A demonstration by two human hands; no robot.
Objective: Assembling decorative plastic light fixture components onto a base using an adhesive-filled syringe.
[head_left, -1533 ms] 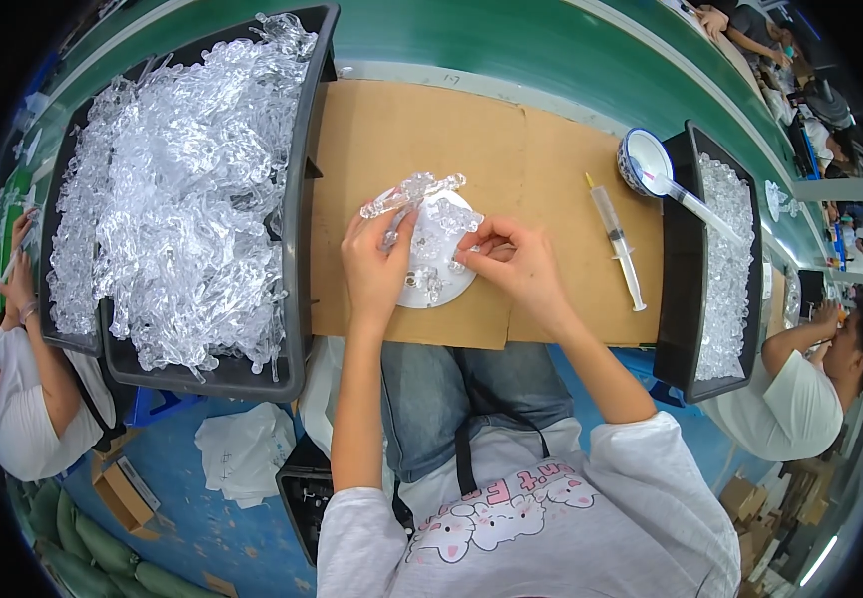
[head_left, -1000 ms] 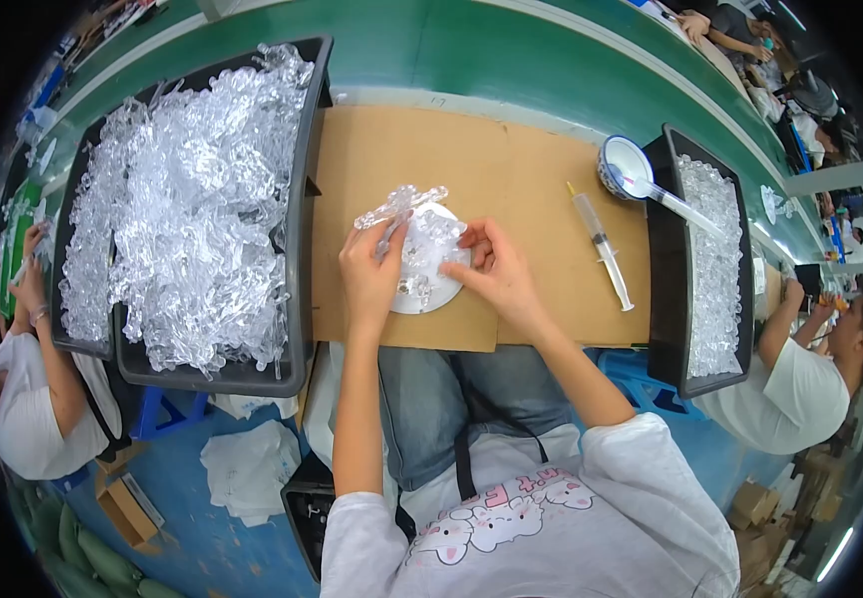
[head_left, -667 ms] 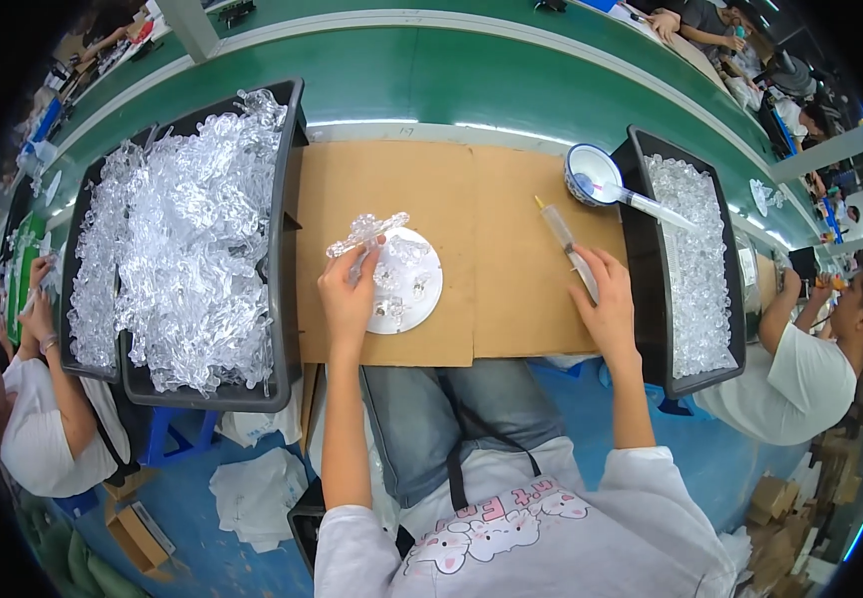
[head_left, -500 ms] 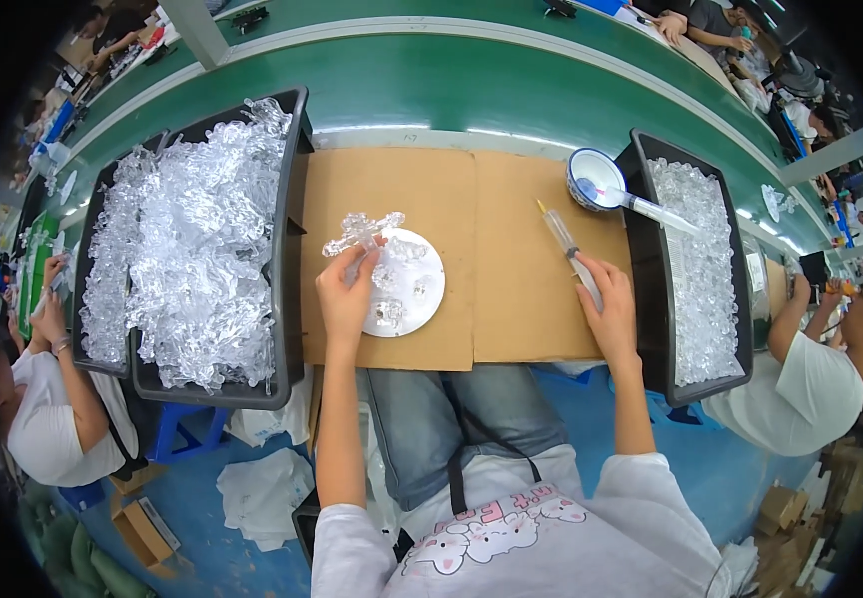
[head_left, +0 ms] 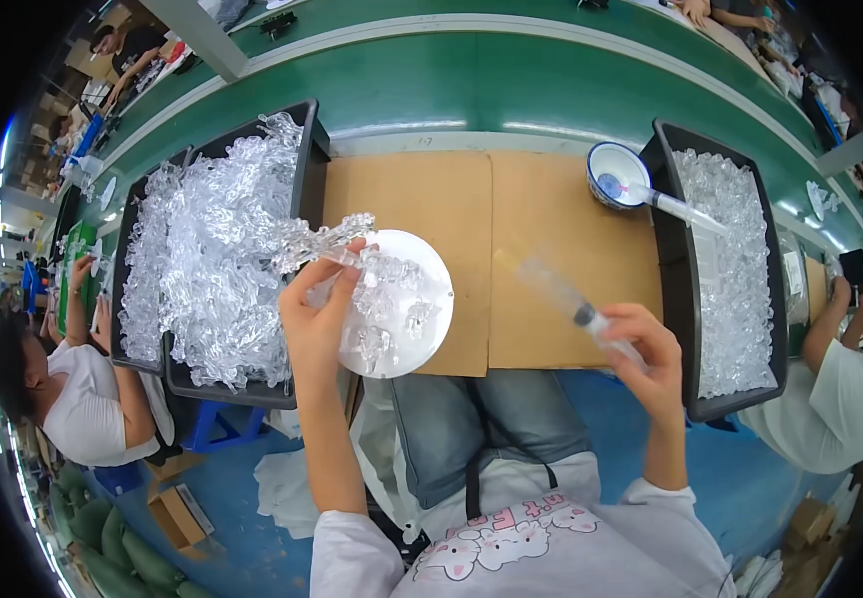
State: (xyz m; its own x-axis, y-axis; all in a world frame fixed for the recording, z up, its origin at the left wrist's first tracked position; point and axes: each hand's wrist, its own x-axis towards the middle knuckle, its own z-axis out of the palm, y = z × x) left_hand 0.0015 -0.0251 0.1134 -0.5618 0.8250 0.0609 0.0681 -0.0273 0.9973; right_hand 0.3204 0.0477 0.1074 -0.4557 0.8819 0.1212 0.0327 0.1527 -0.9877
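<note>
My left hand [head_left: 314,317] pinches a branched clear plastic piece [head_left: 324,242] between thumb and fingers. Beside that hand is a round white plate [head_left: 431,337] bearing several small clear plastic pieces [head_left: 391,281]. The plate overlaps the cardboard's front edge; whether the left hand also supports it, I cannot tell. Over the right part of the cardboard, my right hand [head_left: 646,351] is closed around a syringe [head_left: 569,299] with a yellowish tip. The syringe is smeared by motion, its tip pointing far and left.
Cardboard [head_left: 431,189] covers the work surface. A black bin [head_left: 309,169] heaped with clear parts stands left, another black bin [head_left: 673,249] right. Beside the right bin sits a blue-and-white bowl [head_left: 601,162]; a second syringe [head_left: 686,212] reaches from it over the bin. Co-workers sit on both sides.
The plate has shifted nearer me and looks larger. My left hand with the clear piece has moved left. My right hand has drawn back toward me and right with the syringe.
</note>
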